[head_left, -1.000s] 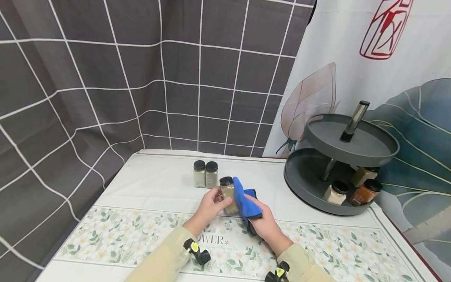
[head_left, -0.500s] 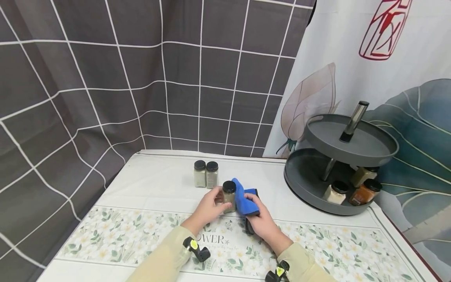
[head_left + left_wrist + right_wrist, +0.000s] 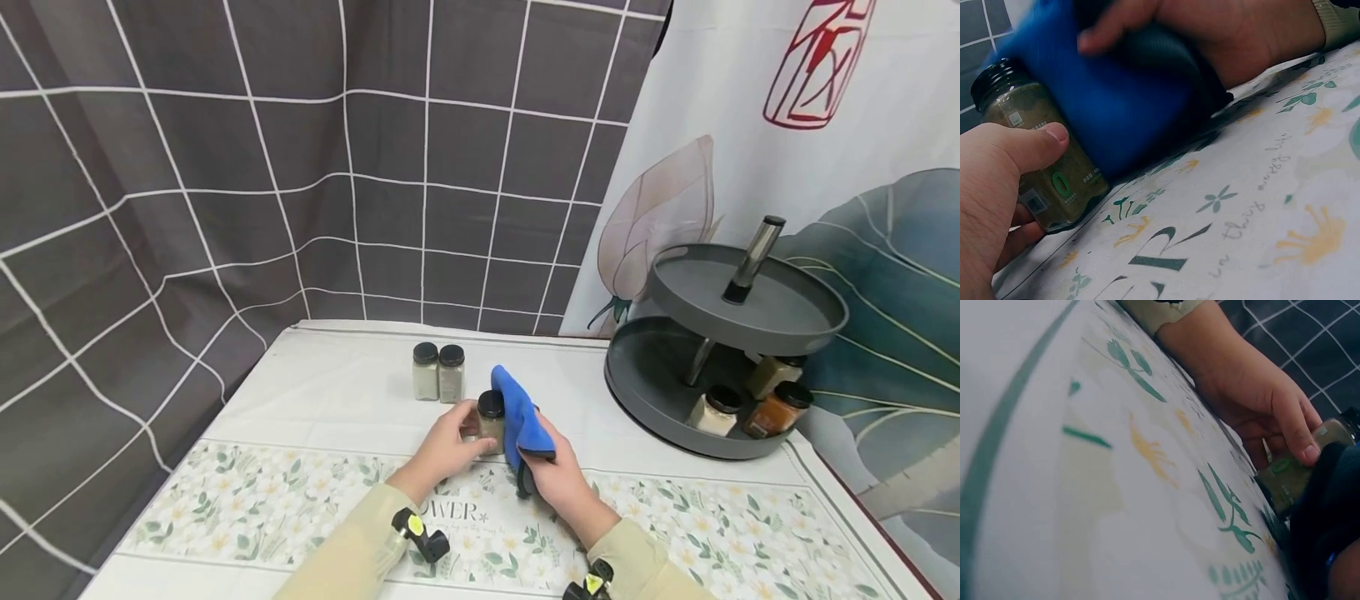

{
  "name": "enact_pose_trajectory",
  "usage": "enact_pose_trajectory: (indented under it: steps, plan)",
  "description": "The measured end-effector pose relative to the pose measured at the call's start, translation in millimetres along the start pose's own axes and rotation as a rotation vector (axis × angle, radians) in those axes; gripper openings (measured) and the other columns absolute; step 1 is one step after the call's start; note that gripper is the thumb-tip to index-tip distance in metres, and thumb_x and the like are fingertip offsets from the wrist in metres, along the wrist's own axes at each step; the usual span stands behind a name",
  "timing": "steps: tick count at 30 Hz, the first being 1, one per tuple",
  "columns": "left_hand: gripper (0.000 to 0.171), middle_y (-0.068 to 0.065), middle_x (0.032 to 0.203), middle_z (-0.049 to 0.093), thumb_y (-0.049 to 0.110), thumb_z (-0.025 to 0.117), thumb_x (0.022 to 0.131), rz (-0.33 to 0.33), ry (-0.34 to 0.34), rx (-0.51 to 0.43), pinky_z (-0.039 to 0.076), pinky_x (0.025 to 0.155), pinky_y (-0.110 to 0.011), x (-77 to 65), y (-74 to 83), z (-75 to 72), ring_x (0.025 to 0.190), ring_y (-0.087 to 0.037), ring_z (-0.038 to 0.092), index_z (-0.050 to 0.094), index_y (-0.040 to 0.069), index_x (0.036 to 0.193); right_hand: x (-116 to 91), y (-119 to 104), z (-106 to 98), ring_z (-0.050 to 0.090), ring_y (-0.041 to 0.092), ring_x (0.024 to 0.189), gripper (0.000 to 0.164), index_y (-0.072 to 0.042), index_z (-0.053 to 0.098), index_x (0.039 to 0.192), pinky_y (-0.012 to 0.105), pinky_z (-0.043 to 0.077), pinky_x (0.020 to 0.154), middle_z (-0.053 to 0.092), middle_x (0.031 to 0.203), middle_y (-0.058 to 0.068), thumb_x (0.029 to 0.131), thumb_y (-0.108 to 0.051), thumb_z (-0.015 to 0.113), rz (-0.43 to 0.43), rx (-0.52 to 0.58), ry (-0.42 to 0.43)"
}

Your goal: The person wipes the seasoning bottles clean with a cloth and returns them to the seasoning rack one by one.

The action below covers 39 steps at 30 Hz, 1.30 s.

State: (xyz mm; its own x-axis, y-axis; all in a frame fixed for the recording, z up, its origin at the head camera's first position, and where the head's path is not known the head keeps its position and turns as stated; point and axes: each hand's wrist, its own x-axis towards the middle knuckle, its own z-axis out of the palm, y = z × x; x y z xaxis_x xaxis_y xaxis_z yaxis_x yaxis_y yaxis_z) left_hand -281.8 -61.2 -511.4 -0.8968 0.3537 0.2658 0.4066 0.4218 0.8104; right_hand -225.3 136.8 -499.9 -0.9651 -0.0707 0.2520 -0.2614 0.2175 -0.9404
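My left hand (image 3: 446, 446) grips a square glass spice jar (image 3: 1054, 162) with a black lid and greenish-brown powder inside. In the left wrist view the thumb lies across the jar's labelled face, with fingers behind it. A blue cloth (image 3: 519, 417) with dark edging is held in my right hand (image 3: 557, 473), bunched against the jar's right side. That cloth looks blurred in the left wrist view. Dark cloth hides part of the jar (image 3: 1285, 481) in the right wrist view. Behind the left hand, two more black-lidded spice jars (image 3: 438, 373) stand side by side.
A grey two-tier turntable rack (image 3: 750, 321) stands at the table's right, its lower tier holding a white jar (image 3: 716, 410), an orange-brown jar (image 3: 778, 410) and another behind. A floral-printed tablecloth (image 3: 300, 500) covers the table. Gridded dark curtain (image 3: 390, 142) hangs behind.
The jar has gone from tilted to more upright and shifted slightly right and down in my left hand. The blue cloth has changed shape, its top edge now higher beside the lid.
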Motion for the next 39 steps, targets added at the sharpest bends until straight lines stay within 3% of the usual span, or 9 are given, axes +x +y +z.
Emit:
enact_pose_trajectory:
  steps: [9,26,28,34,39]
  plan:
    - [0.048,-0.006,0.112,0.066,0.021,0.082,0.086,-0.014,0.015,-0.016,0.054,0.098,-0.042,0.6,-1.2,1.4,0.107,-0.024,0.066,0.060,0.009,0.127,-1.1,0.3,1.1,0.037,0.038,0.144,0.054,-0.003,0.041,0.152,0.056,0.024,0.120,0.046,0.152,0.020,0.101,-0.009,0.058,0.051,0.104,-0.017]
    - [0.049,-0.007,0.113,0.065,0.022,0.081,0.086,0.004,0.020,-0.002,0.053,0.098,-0.042,2.0,-0.4,2.5,0.107,-0.024,0.065,0.059,0.008,0.126,1.4,3.7,1.1,0.044,0.037,0.138,0.048,-0.004,0.048,0.148,0.056,0.027,0.118,0.053,0.145,0.020,0.102,-0.015,0.059,0.111,0.097,0.015]
    - [0.052,-0.009,0.119,0.064,0.019,0.079,0.088,0.010,0.003,-0.052,0.051,0.102,-0.041,2.2,0.9,2.4,0.112,-0.026,0.063,0.056,0.005,0.132,2.9,2.3,0.4,0.047,0.037,0.136,0.049,0.001,0.048,0.146,0.054,0.030,0.118,0.054,0.144,0.022,0.101,-0.014,0.060,0.142,0.148,0.076]
    - [0.057,-0.015,0.132,0.058,-0.002,0.054,0.089,0.040,-0.044,-0.269,0.044,0.111,-0.040,-0.7,2.9,0.7,0.123,-0.031,0.056,0.045,0.001,0.145,8.9,-6.6,-6.4,0.044,0.029,0.135,0.058,0.005,0.036,0.149,0.043,0.032,0.119,0.044,0.149,0.021,0.100,-0.015,0.060,0.217,0.479,0.392]
    - [0.056,-0.012,0.132,0.061,-0.004,0.052,0.086,0.040,-0.008,-0.263,0.046,0.109,-0.036,-2.6,3.1,-0.1,0.124,-0.029,0.057,0.051,0.003,0.142,11.2,-12.6,-12.4,0.039,0.027,0.139,0.062,0.000,0.029,0.153,0.042,0.030,0.120,0.038,0.153,0.017,0.102,-0.020,0.058,0.212,0.556,0.453]
